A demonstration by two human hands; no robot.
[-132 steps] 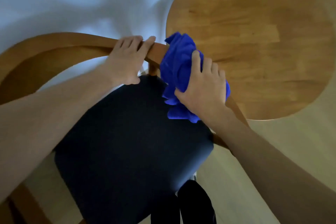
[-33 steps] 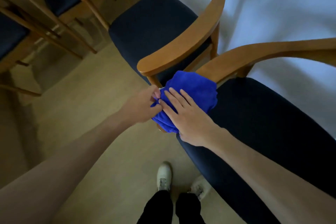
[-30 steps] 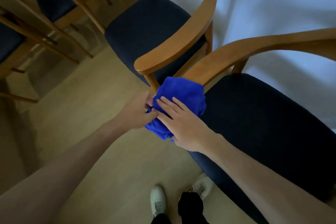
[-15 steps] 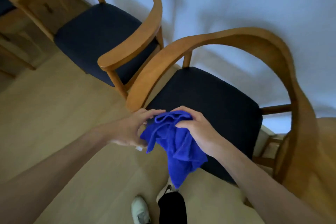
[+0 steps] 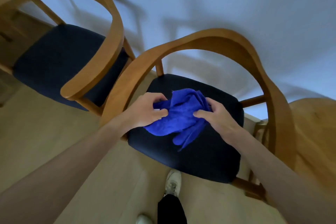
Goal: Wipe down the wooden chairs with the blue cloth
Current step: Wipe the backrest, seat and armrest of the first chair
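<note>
Blue cloth [image 5: 179, 116] is bunched between both hands, held over the dark seat cushion [image 5: 198, 154] of the nearer wooden chair [image 5: 209, 39]; whether its hanging corner touches the cushion I cannot tell.

Out to the left of the hands stands a second wooden chair [image 5: 111, 23], its armrest end just beside the nearer chair's left arm.

Left hand [image 5: 148, 112] has its fingers curled into the cloth's left edge, gripping a fold. Right hand [image 5: 216, 116] pinches the right side, thumb laid across the top of the bundle.

Cloth looks soft, light and limp (a plush microfibre kind, by the nap), so it should crumple wherever it is squeezed and trail loose ends. Best taken as a wad in the palm, with the stray corner tucked in, so a flat pad meets the wood. It should drag a little on the curved backrest rail, which bows around beyond the hands.

Past the right hand sits a round wooden surface [image 5: 316, 132].
</note>
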